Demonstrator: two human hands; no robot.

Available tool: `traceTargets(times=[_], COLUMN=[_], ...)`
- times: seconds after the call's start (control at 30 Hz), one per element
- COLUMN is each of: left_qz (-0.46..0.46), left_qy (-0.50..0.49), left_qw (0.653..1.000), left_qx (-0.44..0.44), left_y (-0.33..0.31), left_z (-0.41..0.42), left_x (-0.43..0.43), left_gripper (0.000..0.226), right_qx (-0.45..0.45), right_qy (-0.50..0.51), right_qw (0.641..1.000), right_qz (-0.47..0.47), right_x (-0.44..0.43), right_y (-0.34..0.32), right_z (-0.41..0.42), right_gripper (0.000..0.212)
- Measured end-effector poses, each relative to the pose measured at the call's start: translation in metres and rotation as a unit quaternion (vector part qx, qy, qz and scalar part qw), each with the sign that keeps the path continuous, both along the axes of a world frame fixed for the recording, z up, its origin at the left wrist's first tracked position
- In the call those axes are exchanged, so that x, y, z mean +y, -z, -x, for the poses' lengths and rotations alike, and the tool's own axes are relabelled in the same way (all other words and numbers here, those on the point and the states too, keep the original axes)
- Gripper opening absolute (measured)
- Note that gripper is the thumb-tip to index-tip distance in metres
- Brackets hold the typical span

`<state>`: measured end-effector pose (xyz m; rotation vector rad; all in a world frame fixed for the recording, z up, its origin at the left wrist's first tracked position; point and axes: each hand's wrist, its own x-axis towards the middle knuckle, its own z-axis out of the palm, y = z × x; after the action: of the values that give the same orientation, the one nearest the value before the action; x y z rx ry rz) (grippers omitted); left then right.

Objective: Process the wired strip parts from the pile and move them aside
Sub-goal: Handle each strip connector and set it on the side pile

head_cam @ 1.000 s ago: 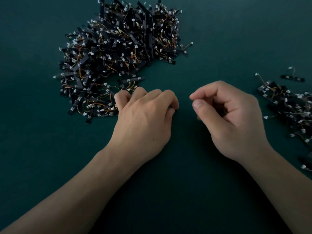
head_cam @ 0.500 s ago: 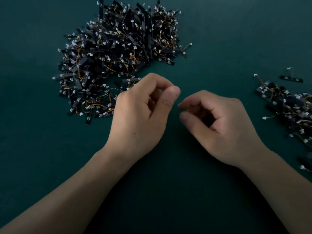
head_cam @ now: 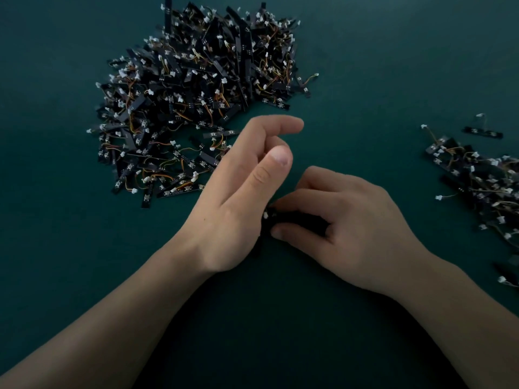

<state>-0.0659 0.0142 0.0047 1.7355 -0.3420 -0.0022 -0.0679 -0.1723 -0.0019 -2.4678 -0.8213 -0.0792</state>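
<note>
Dark teal surface (head_cam: pixel 365 80) carries a large pile (head_cam: pixel 196 102) of black wired strips toward its far edge, left of centre. Mid-surface, the right hand (head_cam: pixel 351 228) pinches one strip part (head_cam: pixel 283 220) between thumb and curled fingers, its grip closed tight. Just beside it, the left hand (head_cam: pixel 241 197) has a slack grip, forefinger and thumb stretched, holding nothing visible. A smaller heap (head_cam: pixel 483 186) lies at the right edge.

I could read no text, label or number anywhere. Faint pale marks on the wired strip parts in the pile (head_cam: pixel 196 94) beyond the left hand (head_cam: pixel 233 209) were too small to make out.
</note>
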Motion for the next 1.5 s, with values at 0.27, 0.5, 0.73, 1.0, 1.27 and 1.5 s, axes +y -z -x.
traceTargets(times=[0.27, 0.5, 0.73, 1.0, 1.27, 1.5], left_qz=[-0.130, -0.260, -0.162, -0.146, -0.150, -0.103], left_qy=[-0.081, -0.060, -0.088, -0.144, -0.199, -0.210], left_qw=[0.987, 0.958, 0.979, 0.975, 0.963, 0.970], left_qx=[-0.055, -0.104, -0.089, -0.088, -0.100, -0.070], left_y=[0.003, 0.004, 0.000, 0.000, 0.001, 0.000], left_z=[0.002, 0.007, 0.003, 0.003, 0.004, 0.004], left_x=[-0.005, -0.007, -0.006, -0.006, -0.006, -0.007], left_gripper=[0.022, 0.052, 0.032, 0.007, 0.011, 0.012], right_qx=[0.071, 0.127, 0.151, 0.087, -0.030, -0.014], right_qy=[0.055, 0.124, 0.068, 0.101, 0.054, 0.014], right_qw=[0.979, 0.913, 0.927, 0.932, 0.953, 0.958], right_qz=[-0.182, -0.368, -0.336, -0.336, -0.295, -0.287], right_x=[-0.006, -0.011, -0.009, -0.009, -0.013, -0.015], right_y=[0.001, 0.001, 0.002, 0.003, 0.003, 0.004], right_z=[-0.006, -0.014, -0.009, -0.010, -0.008, -0.009], right_gripper=[0.003, 0.014, 0.011, 0.012, 0.014, 0.010])
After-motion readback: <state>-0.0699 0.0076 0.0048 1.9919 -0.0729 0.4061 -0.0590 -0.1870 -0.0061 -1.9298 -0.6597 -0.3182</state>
